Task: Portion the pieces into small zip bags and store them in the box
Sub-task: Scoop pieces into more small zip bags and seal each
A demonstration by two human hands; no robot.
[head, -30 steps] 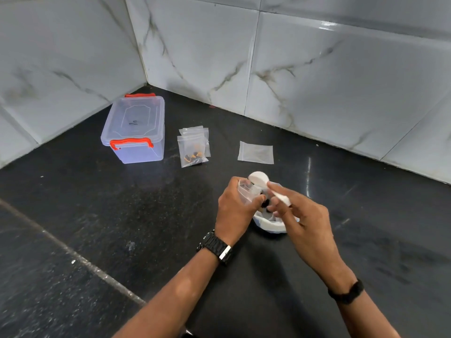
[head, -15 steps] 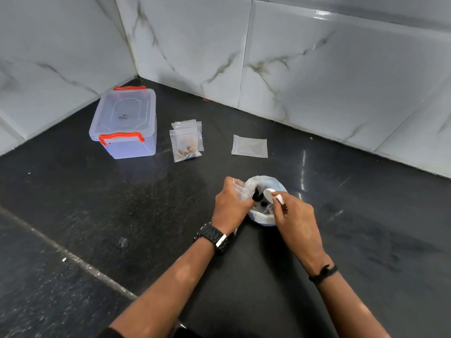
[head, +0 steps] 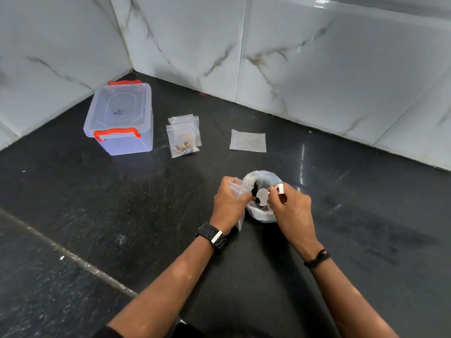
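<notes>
My left hand (head: 229, 202) grips a small clear zip bag (head: 238, 185), held at the left rim of a bigger white plastic bag (head: 264, 214) that sits on the black counter. Dark pieces (head: 255, 191) show inside the white bag. My right hand (head: 289, 207) holds a white spoon (head: 263, 196) by its handle, with the bowl dipped into the white bag among the pieces. A clear box (head: 120, 118) with red latches and its lid on stands at the back left.
A filled zip bag with orange and black pieces (head: 183, 141) lies on other small bags right of the box. An empty zip bag (head: 247, 140) lies flat further right. Marble-tiled walls (head: 317, 69) close the counter at the back and left.
The spoon came down from above the white bag into it. My left hand kept the small bag at the rim. The camera view shifted slightly.
</notes>
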